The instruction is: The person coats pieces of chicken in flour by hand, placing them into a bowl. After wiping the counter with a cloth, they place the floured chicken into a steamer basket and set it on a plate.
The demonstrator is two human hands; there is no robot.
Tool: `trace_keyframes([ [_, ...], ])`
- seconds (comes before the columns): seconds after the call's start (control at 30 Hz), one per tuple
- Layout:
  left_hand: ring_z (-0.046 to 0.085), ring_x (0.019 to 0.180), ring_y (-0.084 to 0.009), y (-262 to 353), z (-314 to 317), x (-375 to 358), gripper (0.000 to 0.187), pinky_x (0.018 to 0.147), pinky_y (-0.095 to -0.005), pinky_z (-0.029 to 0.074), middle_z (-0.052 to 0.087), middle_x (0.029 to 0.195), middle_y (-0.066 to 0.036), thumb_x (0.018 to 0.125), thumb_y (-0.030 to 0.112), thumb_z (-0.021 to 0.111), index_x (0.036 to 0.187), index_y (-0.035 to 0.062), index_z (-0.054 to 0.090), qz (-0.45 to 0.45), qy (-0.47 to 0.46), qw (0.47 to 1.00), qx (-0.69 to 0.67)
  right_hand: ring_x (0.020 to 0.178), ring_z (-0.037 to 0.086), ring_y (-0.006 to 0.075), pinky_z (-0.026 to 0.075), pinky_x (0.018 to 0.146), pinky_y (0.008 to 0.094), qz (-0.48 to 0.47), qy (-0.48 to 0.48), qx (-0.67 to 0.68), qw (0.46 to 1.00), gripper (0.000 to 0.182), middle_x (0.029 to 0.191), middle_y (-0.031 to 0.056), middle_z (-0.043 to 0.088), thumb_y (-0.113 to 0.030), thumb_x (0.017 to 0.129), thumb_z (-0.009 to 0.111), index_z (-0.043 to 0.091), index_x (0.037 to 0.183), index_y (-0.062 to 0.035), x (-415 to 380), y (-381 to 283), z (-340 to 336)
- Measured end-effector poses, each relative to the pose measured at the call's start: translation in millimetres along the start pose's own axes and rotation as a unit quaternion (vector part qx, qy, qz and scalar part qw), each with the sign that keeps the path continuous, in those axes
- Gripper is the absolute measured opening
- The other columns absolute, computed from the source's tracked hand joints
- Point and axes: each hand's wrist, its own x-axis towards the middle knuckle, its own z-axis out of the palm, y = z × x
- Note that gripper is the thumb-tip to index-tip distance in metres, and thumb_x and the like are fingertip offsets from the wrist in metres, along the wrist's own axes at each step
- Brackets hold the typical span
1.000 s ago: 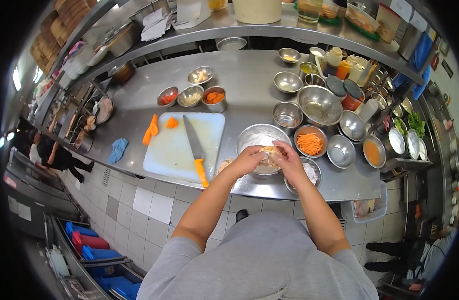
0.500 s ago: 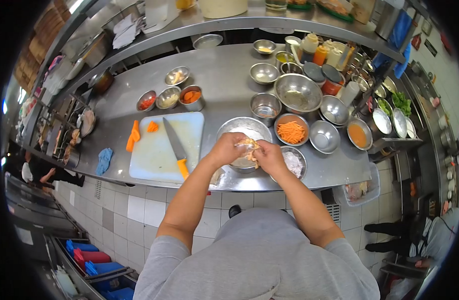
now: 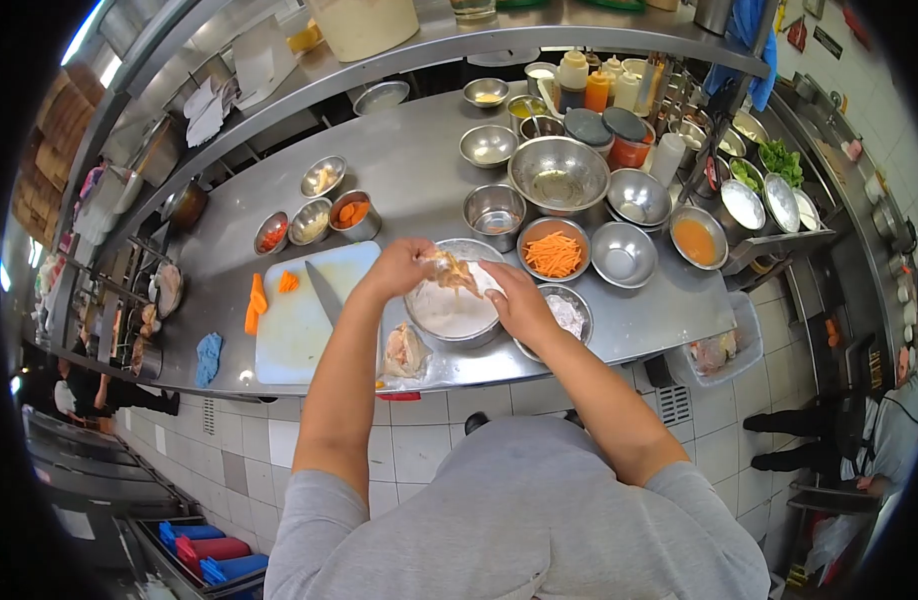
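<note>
Broadly, the steel table (image 3: 419, 150) spreads beneath everything, with the white cutting board (image 3: 289, 340) on it beside the steel bowl of white powder (image 3: 449, 312) and, close by, the smaller bowl of carrot strips (image 3: 553, 252). Over the powder, the left hand (image 3: 403, 268) grips the coated piece (image 3: 453, 272) in its fingers, while the right hand (image 3: 519, 303) curves at the other side — whether it grips too, I cannot tell — and a pale raw piece (image 3: 403, 352) lies on the steel near the bowl.
</note>
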Motion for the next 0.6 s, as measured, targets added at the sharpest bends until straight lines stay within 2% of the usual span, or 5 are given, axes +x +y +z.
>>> trace_keyframes([
  [0.1,0.069,0.08,-0.024,-0.3,6.8,11.6,0.018,0.077,-0.0343,0.055,0.074,0.091,-0.011,0.08,0.012,0.071,0.096,0.0051,0.075,0.0,0.043,0.966,0.254,0.128,0.051,0.0326,0.039,0.109,0.044,-0.008,-0.114,-0.072,0.991,0.027,0.127,0.0118,0.064,-0.019,0.095,0.063,0.069,0.118,-0.006,-15.3,15.8,-1.5],
  [0.17,0.07,0.09,-0.0325,-21.0,34.0,17.4,0.025,0.082,-0.0413,0.056,0.073,0.098,-0.016,0.08,0.024,0.07,0.098,0.0073,0.076,0.023,0.032,0.877,0.479,0.132,0.048,0.0281,0.033,0.114,0.0459,-0.041,-0.213,-0.187,0.958,0.032,0.132,0.009,0.06,-0.032,0.098,0.057,0.074,0.109,-0.0073,-22.7,20.1,0.8],
  [0.3,0.069,0.096,-0.0348,-54.4,65.2,6.3,0.029,0.086,-0.0457,0.053,0.072,0.101,-0.018,0.083,0.029,0.065,0.097,0.0059,0.074,-0.013,-0.273,0.822,0.499,0.139,0.04,0.0248,0.026,0.117,0.0539,-0.009,-0.177,-0.228,0.958,0.039,0.135,0.0072,0.058,-0.035,0.102,0.049,0.071,0.114,-0.0051,-28.8,16.8,12.8],
  [0.43,0.068,0.092,-0.0378,-40.9,57.2,12.2,0.029,0.083,-0.0469,0.051,0.071,0.098,-0.021,0.082,0.025,0.063,0.099,0.0036,0.073,0.039,-0.402,0.776,0.484,0.141,0.039,0.0248,0.023,0.118,0.0561,-0.002,-0.16,-0.236,0.959,0.037,0.136,0.0058,0.057,-0.033,0.101,0.05,0.068,0.122,-0.0077,-31.3,17.8,11.6],
  [0.6,0.07,0.09,-0.0382,-52.3,37.6,40.0,0.026,0.082,-0.0453,0.055,0.072,0.097,-0.022,0.078,0.018,0.066,0.094,-0.0005,0.076,-0.002,-0.309,0.798,0.517,0.142,0.037,0.0238,0.023,0.117,0.059,0.006,-0.154,-0.219,0.964,0.04,0.14,0.0055,0.055,-0.032,0.102,0.049,0.063,0.13,-0.0079,-31.0,17.7,13.7],
])
